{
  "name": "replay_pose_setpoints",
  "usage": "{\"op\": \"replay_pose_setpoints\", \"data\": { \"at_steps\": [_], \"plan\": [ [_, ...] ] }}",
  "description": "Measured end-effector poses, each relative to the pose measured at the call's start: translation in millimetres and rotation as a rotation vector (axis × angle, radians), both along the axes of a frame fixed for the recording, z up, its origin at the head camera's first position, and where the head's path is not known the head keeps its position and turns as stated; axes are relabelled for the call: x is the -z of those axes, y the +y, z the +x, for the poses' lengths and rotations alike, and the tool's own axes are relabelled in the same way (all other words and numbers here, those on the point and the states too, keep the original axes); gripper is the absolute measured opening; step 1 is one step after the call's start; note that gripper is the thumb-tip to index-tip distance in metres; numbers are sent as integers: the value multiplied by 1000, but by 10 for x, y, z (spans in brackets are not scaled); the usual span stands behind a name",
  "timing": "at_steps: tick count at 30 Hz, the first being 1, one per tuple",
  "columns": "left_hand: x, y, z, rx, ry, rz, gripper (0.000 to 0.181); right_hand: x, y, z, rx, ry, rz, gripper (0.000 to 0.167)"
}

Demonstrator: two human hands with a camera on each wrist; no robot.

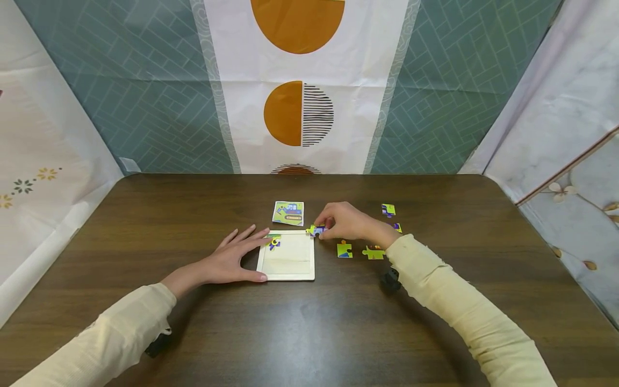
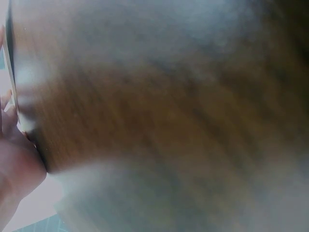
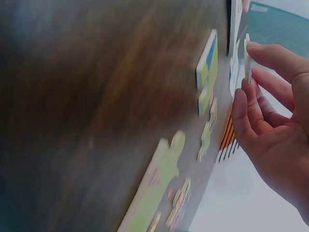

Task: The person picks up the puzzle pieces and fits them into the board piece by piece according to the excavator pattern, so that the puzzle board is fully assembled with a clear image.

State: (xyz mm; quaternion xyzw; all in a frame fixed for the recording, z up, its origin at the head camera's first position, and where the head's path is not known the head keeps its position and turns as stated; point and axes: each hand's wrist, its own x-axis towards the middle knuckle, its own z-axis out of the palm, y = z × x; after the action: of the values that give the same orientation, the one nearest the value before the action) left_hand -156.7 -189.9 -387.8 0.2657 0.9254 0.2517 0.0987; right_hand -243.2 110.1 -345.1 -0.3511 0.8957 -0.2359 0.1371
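Note:
My right hand (image 1: 349, 221) pinches a green and purple puzzle piece (image 1: 316, 230) at the top right corner of a white square frame (image 1: 290, 277). The right wrist view shows that held piece (image 3: 247, 59) edge-on between the thumb and fingers of the hand (image 3: 277, 106). One puzzle piece with a yellow and purple pattern (image 1: 274, 242) lies in the frame's upper left corner. My left hand (image 1: 229, 262) rests with spread fingers on the frame's left side, the fingertips at its upper left and the thumb at its lower left.
A small picture card (image 1: 288, 213) lies just behind the frame. Right of the frame are several loose pieces, among them a green and blue one (image 1: 345, 250), a green one (image 1: 374, 253) and a purple and green one (image 1: 388, 210). My right forearm partly covers others.

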Motion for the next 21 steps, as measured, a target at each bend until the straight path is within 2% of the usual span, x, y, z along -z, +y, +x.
{"op": "replay_pose_setpoints", "data": {
  "at_steps": [15,21],
  "plan": [
    [-10,16,-2,-18,-15,0,87,31,-262,85,-97,46,-19,25],
    [-1,12,-1,-20,-13,-8,88,32,-369,93,-134,51,3,26]
  ]
}}
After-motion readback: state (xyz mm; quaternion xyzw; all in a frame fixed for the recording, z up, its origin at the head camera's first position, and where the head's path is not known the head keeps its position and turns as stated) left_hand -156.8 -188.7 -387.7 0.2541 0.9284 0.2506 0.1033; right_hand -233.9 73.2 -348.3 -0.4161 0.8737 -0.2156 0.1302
